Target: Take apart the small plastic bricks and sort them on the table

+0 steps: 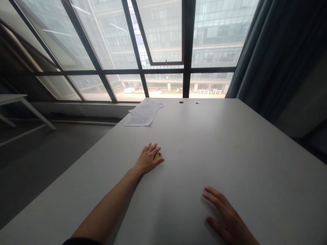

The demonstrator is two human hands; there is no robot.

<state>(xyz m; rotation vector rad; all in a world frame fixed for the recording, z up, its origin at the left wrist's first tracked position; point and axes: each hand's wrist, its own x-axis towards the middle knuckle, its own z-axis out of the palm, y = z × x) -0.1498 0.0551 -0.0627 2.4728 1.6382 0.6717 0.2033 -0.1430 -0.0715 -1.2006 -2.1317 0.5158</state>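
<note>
My left hand [148, 159] reaches out over the white table [230, 146] with its fingers curled over a small yellowish object [157, 156] that has a dark mark on it; most of that object is hidden under my fingers. My right hand [227, 217] lies flat on the table near the front edge, fingers stretched and slightly spread, holding nothing.
Printed paper sheets [144, 114] lie at the table's far left corner. Two small round holes [181, 102] sit near the far edge. Beyond are a large window, a dark curtain [270, 58] at right and another white table [15, 102] at far left.
</note>
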